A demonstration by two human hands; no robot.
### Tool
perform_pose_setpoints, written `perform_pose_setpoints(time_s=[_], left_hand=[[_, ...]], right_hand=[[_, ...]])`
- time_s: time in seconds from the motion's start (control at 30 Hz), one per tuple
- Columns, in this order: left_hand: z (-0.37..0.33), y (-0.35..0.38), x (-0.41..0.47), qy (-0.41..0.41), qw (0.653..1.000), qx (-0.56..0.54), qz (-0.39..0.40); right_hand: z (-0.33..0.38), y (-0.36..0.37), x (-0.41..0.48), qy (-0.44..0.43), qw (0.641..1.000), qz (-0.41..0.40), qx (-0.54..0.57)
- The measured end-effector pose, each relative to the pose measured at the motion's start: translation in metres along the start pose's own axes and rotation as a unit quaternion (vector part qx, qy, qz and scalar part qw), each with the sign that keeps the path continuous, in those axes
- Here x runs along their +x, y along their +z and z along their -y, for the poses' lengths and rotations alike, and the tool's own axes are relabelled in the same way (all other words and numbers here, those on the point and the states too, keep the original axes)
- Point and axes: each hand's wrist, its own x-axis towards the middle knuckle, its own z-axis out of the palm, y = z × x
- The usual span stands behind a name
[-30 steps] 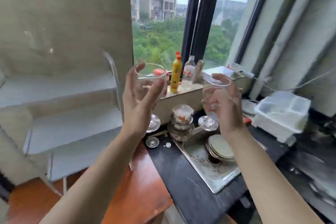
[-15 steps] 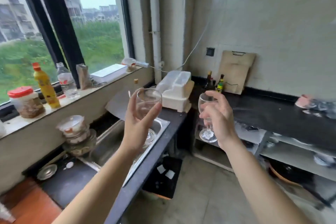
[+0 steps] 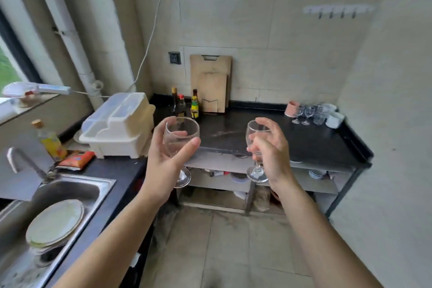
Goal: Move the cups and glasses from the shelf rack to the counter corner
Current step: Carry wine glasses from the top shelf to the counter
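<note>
Glass goblet (image 3: 181, 138) gripped in left hand (image 3: 167, 159) | smaller wineglass (image 3: 257, 149) gripped in right hand (image 3: 272, 152)

Left hand (image 3: 167, 159) raised, fingers curled, thumb forward | right hand (image 3: 271, 149) level beside it, fingers closed | both forearms outstretched

— How many clear stemmed wine glasses are held?
— Two are counted: one in the left hand (image 3: 163, 159), one in the right hand (image 3: 271, 149).
— And beyond the grips?
— Three dark glass sauce bottles (image 3: 184, 105) are counted; two pale wooden cutting boards (image 3: 211, 82). The far cluster of clear glasses (image 3: 311, 113) is too blurred to be counted.
</note>
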Motion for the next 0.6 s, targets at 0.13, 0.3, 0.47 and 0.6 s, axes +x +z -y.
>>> perform_pose_setpoints(time_s=[0.13, 0.3, 0.47, 0.6], left_hand=[[0.045, 0.074, 0.073, -0.005, 0.999, -0.017, 0.045], [0.086, 0.186, 0.175, -0.029, 0.989, -0.066, 0.131], [0.112, 0.314, 0.242, -0.038, 0.959, -0.105, 0.260], [0.139, 0.405, 0.262, -0.049, 0.932, -0.100, 0.346]], right_hand=[[-0.019, -0.054, 0.072, -0.006, 0.998, -0.041, -0.044], [-0.018, -0.132, 0.160, 0.008, 0.987, -0.131, -0.097], [-0.011, -0.220, 0.209, 0.005, 0.961, -0.254, -0.107], [-0.019, -0.294, 0.229, 0.004, 0.940, -0.327, -0.097]])
